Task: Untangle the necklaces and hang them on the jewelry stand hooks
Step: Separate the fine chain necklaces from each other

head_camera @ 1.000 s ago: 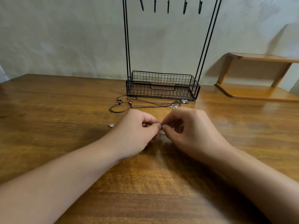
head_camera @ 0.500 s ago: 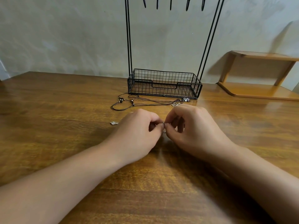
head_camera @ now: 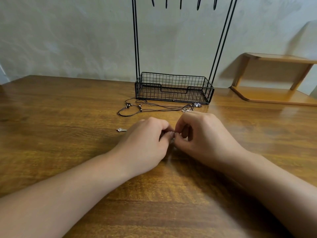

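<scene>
In the head view, a wooden table (head_camera: 60,117) is seen from above, with both forearms reaching forward over it. The left hand (head_camera: 145,140) and the right hand (head_camera: 204,136) are brought together at the middle of the table, knuckles up and fingertips meeting. Between the thumb and forefinger of each hand a small silver necklace piece (head_camera: 173,135) is pinched; only tiny metal bits of it can be made out, and the rest is hidden by the curled fingers. A small silver pendant (head_camera: 121,129) is seen lying on the table just to the left of the left hand, apart from it. Beyond the hands, a tangle of dark cord necklaces (head_camera: 154,108) with small beads is spread on the wood, well clear of the left hand and reaching close to the knuckles of the right hand, where silver charms (head_camera: 187,109) lie. Just behind the cords the black wire jewelry stand (head_camera: 174,90) is placed, its basket base resting on the table and its thin uprights rising to a row of hooks (head_camera: 181,3) at the top edge, on which nothing is hung. A wooden shelf (head_camera: 274,79) is set against the wall at the right.
</scene>
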